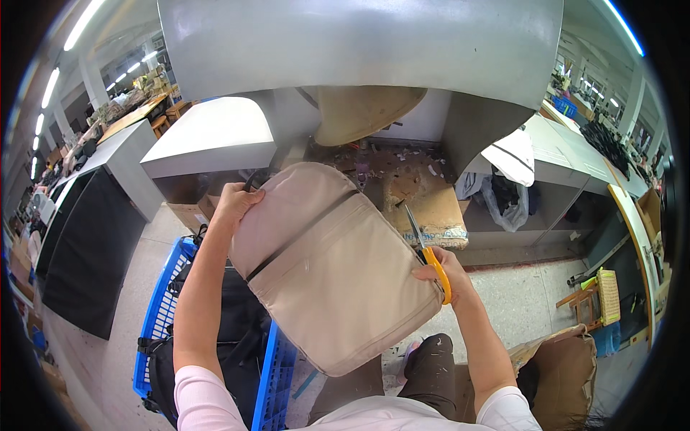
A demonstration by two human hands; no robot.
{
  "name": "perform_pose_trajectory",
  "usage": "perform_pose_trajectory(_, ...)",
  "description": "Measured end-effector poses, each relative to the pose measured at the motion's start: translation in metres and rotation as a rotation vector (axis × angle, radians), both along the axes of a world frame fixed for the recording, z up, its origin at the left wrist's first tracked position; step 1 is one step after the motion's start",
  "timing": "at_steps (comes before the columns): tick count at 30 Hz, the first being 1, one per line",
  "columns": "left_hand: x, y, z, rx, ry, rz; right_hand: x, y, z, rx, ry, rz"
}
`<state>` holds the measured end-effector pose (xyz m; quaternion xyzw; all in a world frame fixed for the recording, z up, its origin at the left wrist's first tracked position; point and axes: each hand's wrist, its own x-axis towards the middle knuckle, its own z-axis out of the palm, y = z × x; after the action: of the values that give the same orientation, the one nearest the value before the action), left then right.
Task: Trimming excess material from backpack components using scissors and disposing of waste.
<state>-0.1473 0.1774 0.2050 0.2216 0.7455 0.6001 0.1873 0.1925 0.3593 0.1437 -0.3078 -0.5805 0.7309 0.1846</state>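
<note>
Beige panel (343, 276) spans outstretched left hand (236, 205) and nearer right hand (460, 277)

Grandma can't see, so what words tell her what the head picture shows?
A person's left hand grips a beige, rounded fabric piece with a dark strip, while the right hand, at its edge, holds orange-handled metal scissors. On the person's left stands a blue plastic basket holding black strapped items.

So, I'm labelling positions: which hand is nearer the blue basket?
Left: in view, the left hand is just above the blue basket; the right hand is well to its right.
</note>
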Motion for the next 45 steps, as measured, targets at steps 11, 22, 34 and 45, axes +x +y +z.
perform_pose_trajectory(11,0.038,-0.031,-0.008,-0.262,0.523,0.032,0.023,-0.021,0.017,0.143,0.169,0.133)
perform_pose_trajectory(22,0.176,-0.063,0.029,-0.486,0.679,-0.917,-0.036,-0.076,0.097,0.923,0.288,0.803)
perform_pose_trajectory(34,0.153,-0.321,-0.001,0.4,-0.263,0.351,0.037,-0.134,-0.028,-0.151,0.101,0.544)
perform_pose_trajectory(45,0.172,-0.255,-0.077,1.096,-0.282,0.324,0.019,-0.175,-0.059,0.0,0.202,0.163)
